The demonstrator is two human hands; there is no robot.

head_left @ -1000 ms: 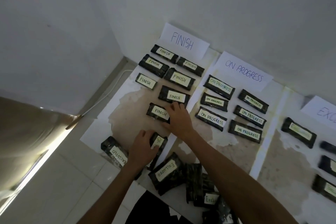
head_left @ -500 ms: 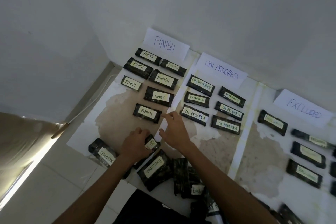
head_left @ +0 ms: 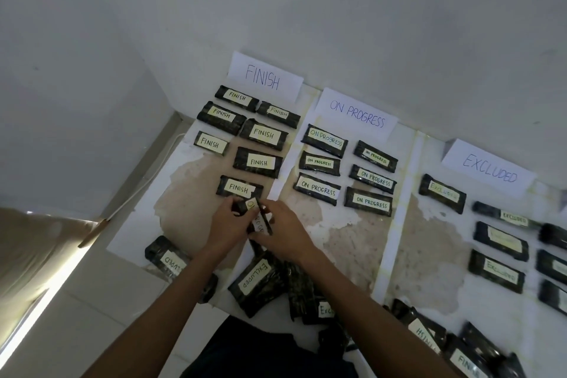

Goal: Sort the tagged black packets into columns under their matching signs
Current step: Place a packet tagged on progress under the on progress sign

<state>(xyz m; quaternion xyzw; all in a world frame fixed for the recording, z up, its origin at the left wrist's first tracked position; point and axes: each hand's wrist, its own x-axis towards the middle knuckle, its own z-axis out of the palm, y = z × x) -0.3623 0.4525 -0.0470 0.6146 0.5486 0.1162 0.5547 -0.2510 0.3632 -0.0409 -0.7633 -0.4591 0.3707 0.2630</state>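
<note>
Three white signs lean on the wall: FINISH (head_left: 264,80), ON PROGRESS (head_left: 356,114) and EXCLUDED (head_left: 489,168). Black tagged packets lie in columns below each. The nearest FINISH packet (head_left: 238,188) sits just above my hands. My left hand (head_left: 227,225) and my right hand (head_left: 283,232) both grip one black packet (head_left: 257,215), held lengthwise between them. Its tag starts with "ON"; the rest is hidden by my fingers. Unsorted packets lie near me, one tagged EXCLUDED (head_left: 255,278) and another at the left (head_left: 167,258).
More loose packets (head_left: 448,344) tagged FINISH lie at the lower right. White paper strips (head_left: 399,193) divide the columns on the worn floor. A white cable (head_left: 144,187) runs along the wall at the left. A dark cloth (head_left: 260,350) lies below my arms.
My right hand left the nearest FINISH packet and joined my left hand on the "ON" packet, which has been lifted from the pile. The camera view shifted right, showing the EXCLUDED column.
</note>
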